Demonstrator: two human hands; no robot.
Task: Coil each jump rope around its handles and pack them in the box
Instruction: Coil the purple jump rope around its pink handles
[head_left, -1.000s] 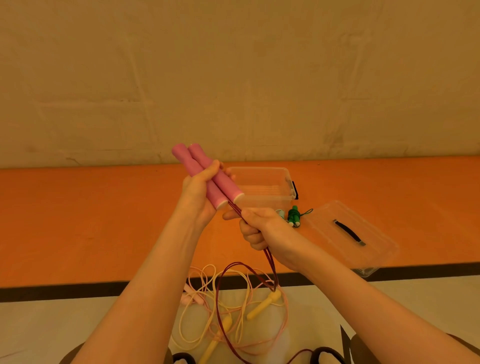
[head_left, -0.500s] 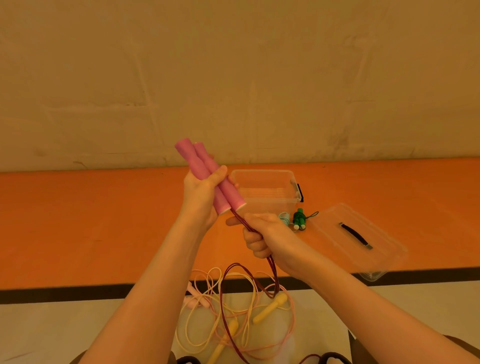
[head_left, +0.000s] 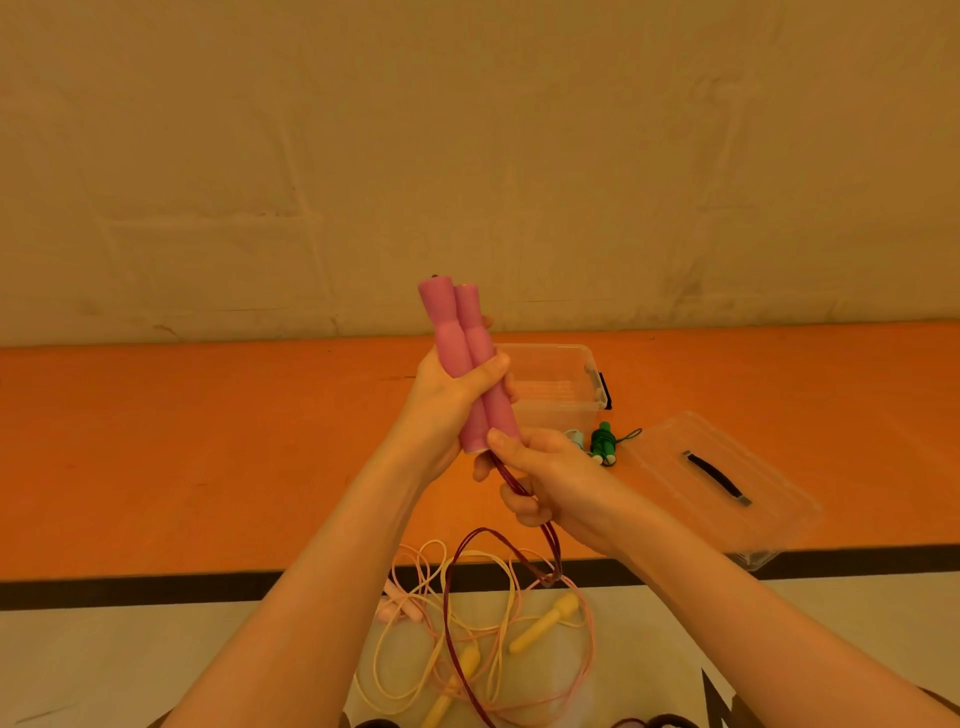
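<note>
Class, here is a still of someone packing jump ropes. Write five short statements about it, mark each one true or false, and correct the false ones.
1. The left hand grips two pink handles held side by side. True.
2. The right hand holds the yellow rope. False: its fingers curl round the dark red cord that runs down from the pink handles.
3. The clear plastic box has its lid on. False: the lid lies apart on the orange surface, to the box's right.
4. A green jump rope, already coiled, lies between box and lid. True.
5. The yellow-handled rope is neatly coiled. False: it lies loose and tangled on the floor.
</note>
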